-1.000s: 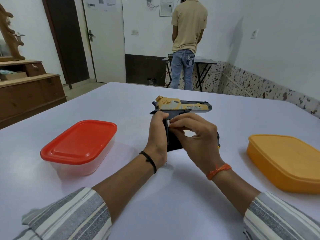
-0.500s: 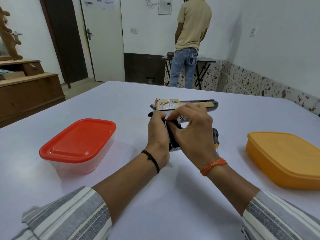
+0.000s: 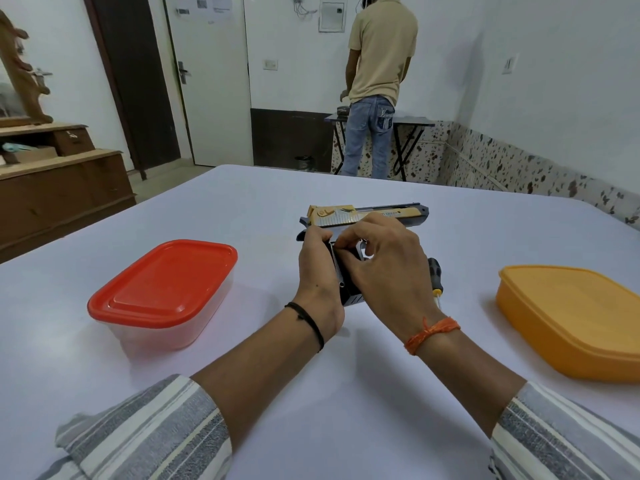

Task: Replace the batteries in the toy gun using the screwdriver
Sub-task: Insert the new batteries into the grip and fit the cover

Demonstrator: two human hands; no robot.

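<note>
Left hand (image 3: 320, 271) grips the gun (image 3: 363, 220) by its handle, upright on the table (image 3: 311, 393), while the right hand (image 3: 384, 268) pinches at the grip panel; looks light, stiff plastic, so hold the handle, screwdriver (image 3: 434, 275) lying close by.

Grey-striped sleeves (image 3: 166, 431), black wristband (image 3: 306, 318), orange thread (image 3: 431, 332)

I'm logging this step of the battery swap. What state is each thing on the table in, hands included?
Toy gun: held with its grip toward the camera, barrel pointing right.
Left hand: grips the gun's handle.
Right hand: fingers pinch at the top of the handle.
Screwdriver: lying on the table, unheld, partly hidden.
Red box: lid on.
Yellow box: lid on.
</note>
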